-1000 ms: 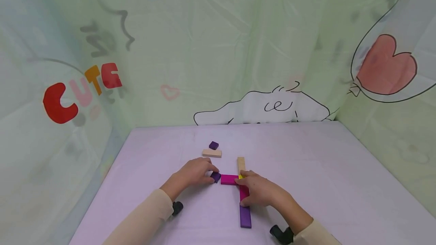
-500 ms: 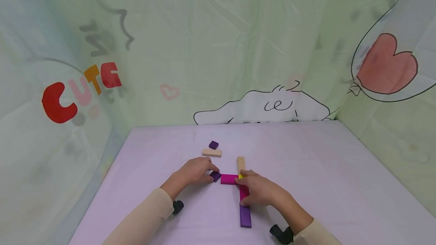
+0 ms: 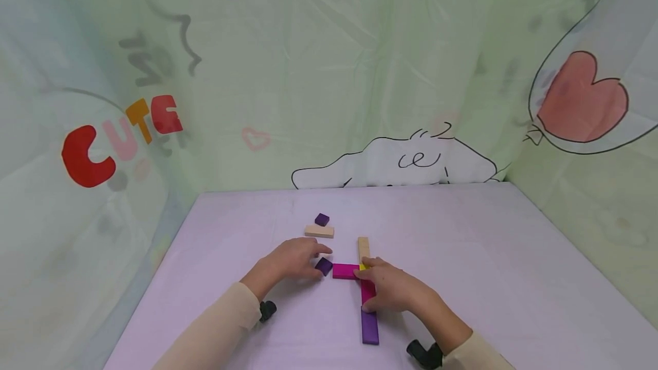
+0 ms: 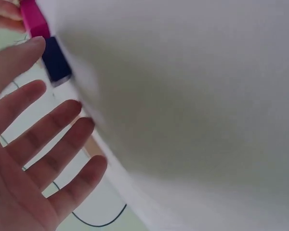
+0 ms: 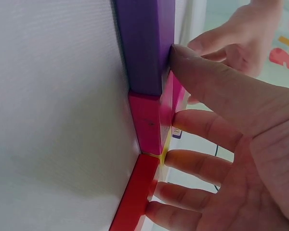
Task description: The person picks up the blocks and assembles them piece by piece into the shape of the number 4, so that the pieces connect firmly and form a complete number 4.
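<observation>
My left hand [image 3: 293, 260] is spread beside a small dark purple block [image 3: 324, 266]; in the left wrist view its thumb is right at the block's end and the other fingers are apart. That block sits by the left end of a magenta block [image 3: 344, 271]. My right hand [image 3: 394, 286] rests its fingertips along a line of blocks: a long purple block [image 3: 369, 327], a second magenta block [image 5: 147, 122], a sliver of yellow block [image 3: 362, 266] and a natural wood block [image 3: 363, 247]. A red block [image 5: 135, 192] under the fingers shows only in the right wrist view.
Beyond my left hand lie another wood block [image 3: 319, 232] and a second small dark purple block [image 3: 321, 220]. All stand on a pale lilac table [image 3: 247, 216]. Printed cloth [image 3: 329, 73] walls it at the back and sides.
My left fingers have loosened from the small dark purple block, the index finger lifting off it. The block has shifted very slightly left. The right hand stays in place.
</observation>
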The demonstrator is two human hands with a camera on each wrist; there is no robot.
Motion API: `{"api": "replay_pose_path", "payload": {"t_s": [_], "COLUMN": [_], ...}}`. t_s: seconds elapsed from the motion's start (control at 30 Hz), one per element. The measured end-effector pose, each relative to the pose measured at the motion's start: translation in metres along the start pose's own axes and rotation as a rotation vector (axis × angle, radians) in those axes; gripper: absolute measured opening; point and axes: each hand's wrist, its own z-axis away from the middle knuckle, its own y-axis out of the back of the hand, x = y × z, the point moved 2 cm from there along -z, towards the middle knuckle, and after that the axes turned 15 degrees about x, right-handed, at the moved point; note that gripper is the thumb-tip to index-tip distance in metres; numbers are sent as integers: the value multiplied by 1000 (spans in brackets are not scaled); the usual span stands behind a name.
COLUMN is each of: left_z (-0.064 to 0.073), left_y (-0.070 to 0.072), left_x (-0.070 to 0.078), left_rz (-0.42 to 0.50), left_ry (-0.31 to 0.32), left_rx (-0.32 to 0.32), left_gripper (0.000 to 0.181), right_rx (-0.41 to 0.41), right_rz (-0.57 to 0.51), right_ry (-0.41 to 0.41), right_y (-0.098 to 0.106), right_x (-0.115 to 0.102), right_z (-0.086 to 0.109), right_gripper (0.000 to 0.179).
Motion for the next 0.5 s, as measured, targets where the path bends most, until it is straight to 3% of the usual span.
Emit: {"api": "replay_pose_path", "payload": {"t_s": [0.1,0.2,0.37,0.5], "left_z": [-3,-11,-25,-32], "left_y": [6,12,14,6], "left_x": [-1,-6,-18,-25], "left_rz": [53,60,-37,-82], "left_ry": [45,82,109,143], "left_rx": [-7,30,130,112], "left_gripper": [48,44,42,47], "right_rx": [0,2,5,-1], "right_rz": [-1,-2,-6,-10], "right_ry": [0,-4,-5,-9], "right_y": [1,3,4,2], "right_x": [-1,-1,-2,-1], "right_z": [1,1,3,3], "right_gripper": [66,66,65,65]}}
